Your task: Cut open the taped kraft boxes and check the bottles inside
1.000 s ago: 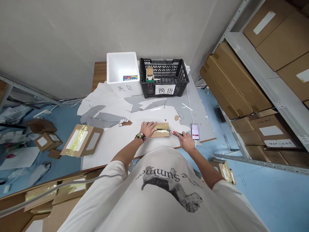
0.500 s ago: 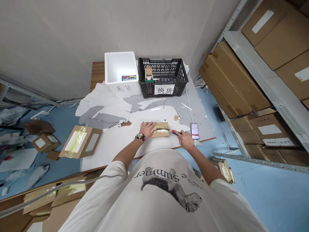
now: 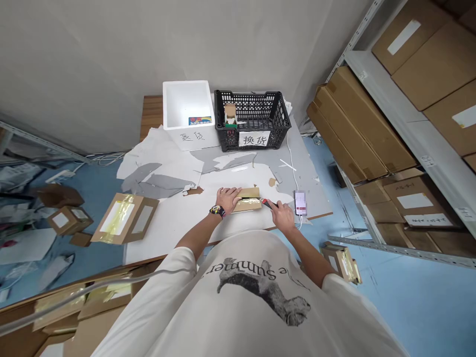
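Note:
A small cardboard box (image 3: 248,204) with shiny tape lies near the front edge of the table. My left hand (image 3: 227,199) rests on its left end, fingers stretched over the top and holding it down. In my right hand (image 3: 282,216) is a red and black utility knife (image 3: 267,203), its tip at the right end of the box. A dark slit runs along the top of the box beside the tape. Right of my right hand, a phone (image 3: 300,203) lies on the table with a cable attached.
Behind stand a white foam box (image 3: 193,136) and a black crate (image 3: 227,141). A taped carton (image 3: 143,218) sits at the table's left edge. Shelves with cartons (image 3: 414,200) rise on the right. More cartons lie at the lower left.
The knife and my right hand have shifted slightly to the left, towards the box. My left hand stays on the box.

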The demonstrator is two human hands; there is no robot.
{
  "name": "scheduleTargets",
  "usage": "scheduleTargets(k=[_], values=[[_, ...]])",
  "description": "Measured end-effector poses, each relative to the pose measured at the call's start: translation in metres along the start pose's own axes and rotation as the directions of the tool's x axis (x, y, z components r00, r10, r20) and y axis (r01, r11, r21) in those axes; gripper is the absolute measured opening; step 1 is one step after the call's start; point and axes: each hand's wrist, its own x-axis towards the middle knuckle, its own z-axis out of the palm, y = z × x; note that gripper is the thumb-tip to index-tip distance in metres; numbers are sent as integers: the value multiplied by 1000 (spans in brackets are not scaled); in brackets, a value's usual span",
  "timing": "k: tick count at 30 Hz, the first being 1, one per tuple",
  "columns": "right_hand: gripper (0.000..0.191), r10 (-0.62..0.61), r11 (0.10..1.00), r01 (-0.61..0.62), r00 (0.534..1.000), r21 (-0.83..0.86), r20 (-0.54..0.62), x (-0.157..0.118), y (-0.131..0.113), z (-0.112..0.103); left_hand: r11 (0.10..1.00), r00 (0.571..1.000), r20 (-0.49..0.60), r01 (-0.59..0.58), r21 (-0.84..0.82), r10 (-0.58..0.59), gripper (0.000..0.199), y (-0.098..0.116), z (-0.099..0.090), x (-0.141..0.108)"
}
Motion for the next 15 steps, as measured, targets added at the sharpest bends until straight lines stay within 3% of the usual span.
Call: scheduleTargets(k=[6, 11, 15], values=[[63, 9, 1000, -10, 1000, -5, -29, -2, 13, 10, 999, 1000, 0, -31, -26, 31, 54, -3, 2, 1], [66, -100, 995, 99, 994, -24, -36, 20, 27, 16, 998, 1000, -15, -25, -49, 24, 53, -5, 3, 1], [63, -101, 995, 101, 994, 6, -37, 40, 39, 8, 998, 999, -10, -46, -53, 46, 54, -5, 2, 1]])
